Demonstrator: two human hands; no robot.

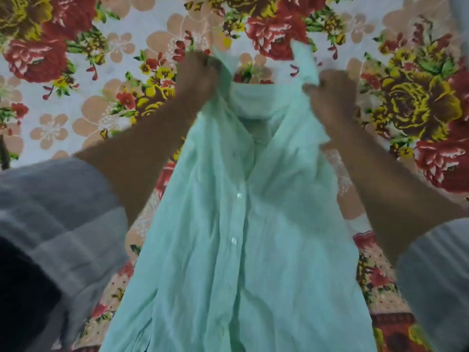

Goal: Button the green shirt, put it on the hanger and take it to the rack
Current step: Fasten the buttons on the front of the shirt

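Head view, steeply down, close above bedspread (76, 118)

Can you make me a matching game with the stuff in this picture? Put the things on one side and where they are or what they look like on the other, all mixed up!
Things:
1. green shirt
2. left hand
3. right hand
4. bedsheet

Descriptions:
A. covered in red and yellow flowers
B. grips the collar on the picture's left
C. held up, with white buttons down the front
D. grips the collar on the picture's right

Pairs: 1-C, 2-B, 3-D, 4-A
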